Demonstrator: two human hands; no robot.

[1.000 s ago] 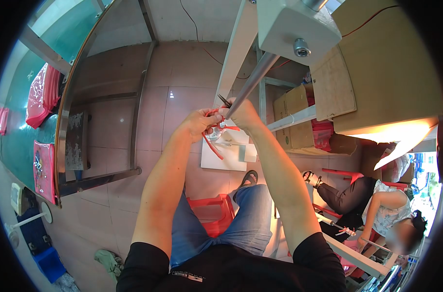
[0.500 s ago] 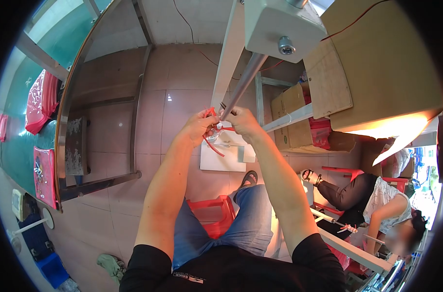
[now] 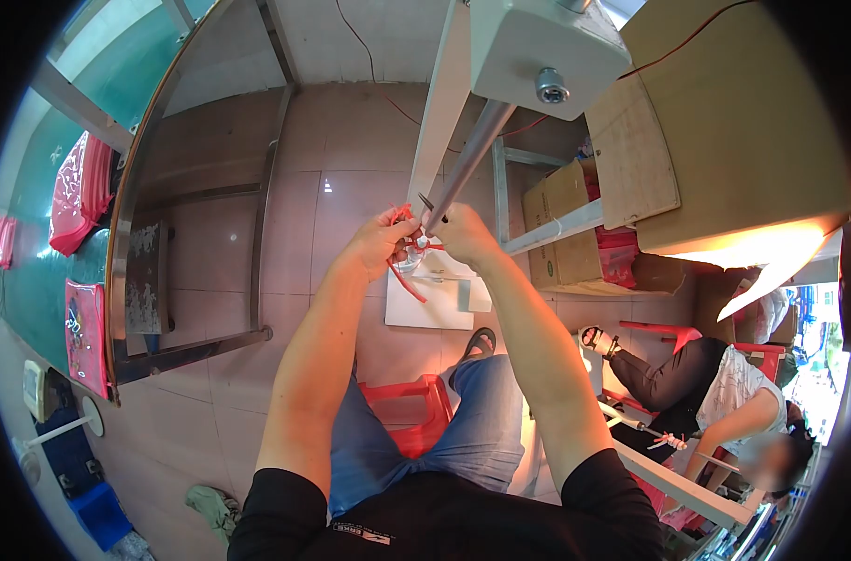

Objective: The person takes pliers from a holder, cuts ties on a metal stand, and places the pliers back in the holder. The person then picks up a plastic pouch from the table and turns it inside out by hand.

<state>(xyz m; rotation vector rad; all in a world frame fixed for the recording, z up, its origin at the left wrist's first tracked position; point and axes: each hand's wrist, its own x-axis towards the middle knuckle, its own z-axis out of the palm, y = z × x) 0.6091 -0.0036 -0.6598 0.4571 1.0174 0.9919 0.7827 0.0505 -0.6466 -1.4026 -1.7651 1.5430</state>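
Near the middle, my left hand [image 3: 383, 240] is closed on a red strip [image 3: 407, 283] whose loose end hangs below the fingers. Just right of it, my right hand [image 3: 464, 236] has its fingers curled round a small dark pointed tool [image 3: 425, 200], whose tip sticks out at the upper left. Both hands are close together beside the lower end of a slanting metal rod [image 3: 472, 161]. A short red piece shows between them. Beneath the hands lies a white machine base [image 3: 428, 312]. Fine details at the fingertips are too small to tell.
A white machine head [image 3: 547, 61] hangs above. On the left, a green table [image 3: 28, 290] bears pink packets [image 3: 81, 194]. Cardboard boxes [image 3: 734, 140] stand at the right. A red stool [image 3: 402, 438] is between my legs. Another person [image 3: 739, 402] bends forward at the lower right.
The dark tool's tip now points more to the upper left, and my right hand has turned slightly. The red strip's hanging end has shifted a little left. The other person's arm has moved.
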